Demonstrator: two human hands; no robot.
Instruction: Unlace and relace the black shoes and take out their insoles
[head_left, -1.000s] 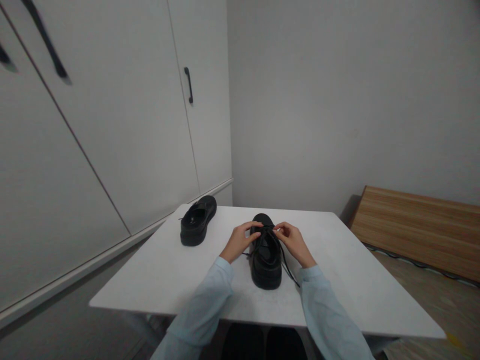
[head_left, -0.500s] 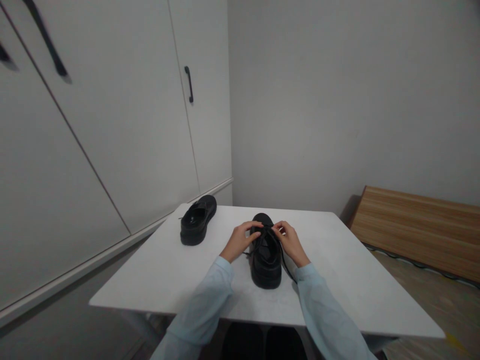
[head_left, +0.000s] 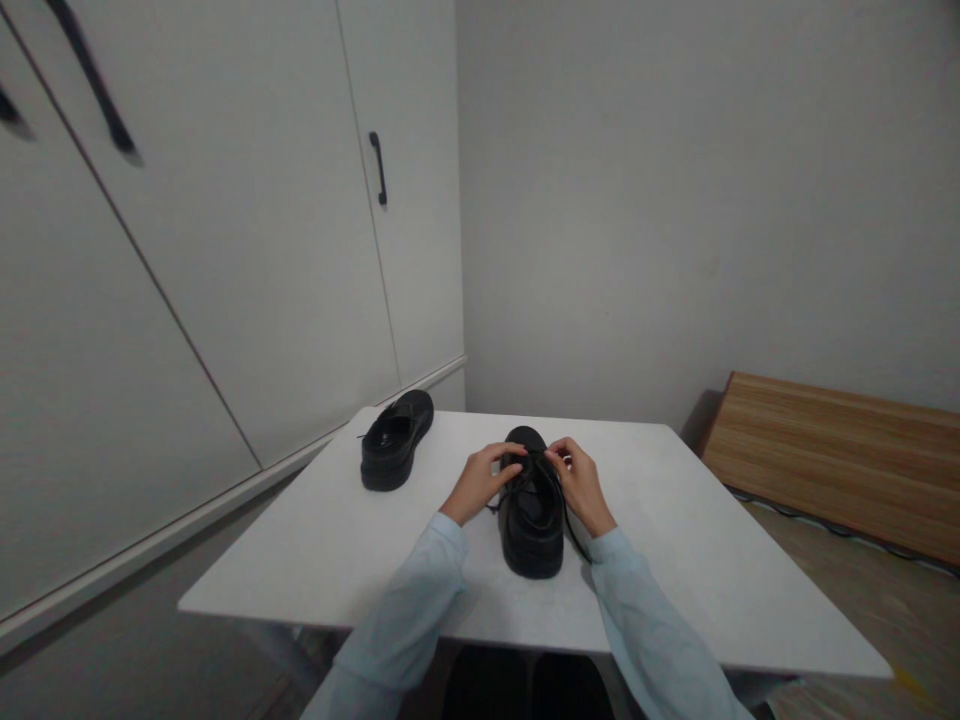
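Observation:
A black lace-up shoe [head_left: 532, 545] stands upright on the white table in front of me, its heel toward me and toe pointing away. My left hand [head_left: 481, 480] is at the left of its lacing, thumb and fingers pinched on the black shoelace. From the other side my right hand [head_left: 581, 482] also pinches the lace, close to the left fingertips. One loose lace end [head_left: 576, 540] hangs down the shoe's right side to the tabletop; another short end shows at the left. The exact crossing of the laces is too dark to make out.
A second black shoe [head_left: 396, 442] stands at the table's far left. The white table [head_left: 690, 560] has its near edge just before my lap. White cupboards with dark handles [head_left: 378, 168] rise at the left, and a wood-grain board [head_left: 832, 460] is at the right.
My right hand has shifted very slightly up, still at the lace. The left hand and both shoes stay almost where they were.

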